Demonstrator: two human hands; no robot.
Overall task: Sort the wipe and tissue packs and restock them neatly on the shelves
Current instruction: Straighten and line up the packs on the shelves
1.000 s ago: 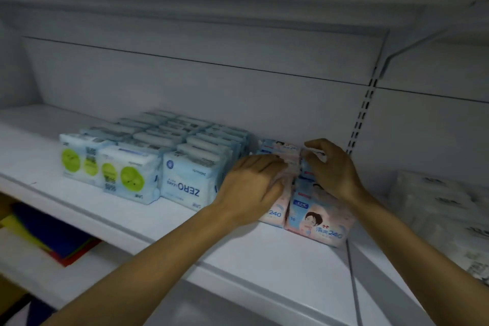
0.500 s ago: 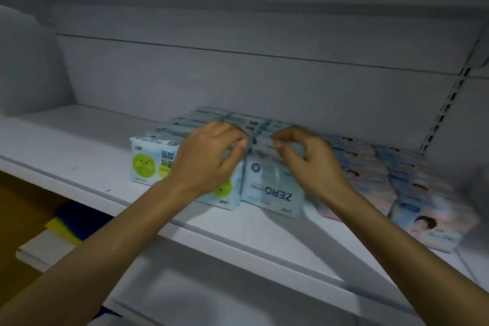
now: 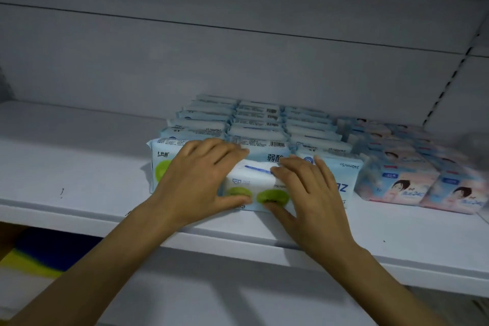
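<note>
A white wipe pack with green circles (image 3: pixel 255 185) stands at the front of the middle row on the white shelf (image 3: pixel 79 174). My left hand (image 3: pixel 198 180) grips its left end, fingers over the top and thumb on the front. My right hand (image 3: pixel 307 188) holds its right end the same way. Behind it run three rows of blue-and-white wipe packs (image 3: pixel 254 122); a blue ZERO pack (image 3: pixel 341 174) fronts the right row. To the right lie pink tissue packs with a printed face (image 3: pixel 402 182).
The shelf's back panel (image 3: pixel 238 66) rises behind the rows, with a slotted upright (image 3: pixel 447 85) at the right. The left part of the shelf is bare. Below at the left, on a lower level, lie blue and yellow items (image 3: pixel 34 254).
Both hands left the pink tissue packs, moved left to the blue-and-white rows, and now grip the front green-circle pack. The view has shifted left and closer.
</note>
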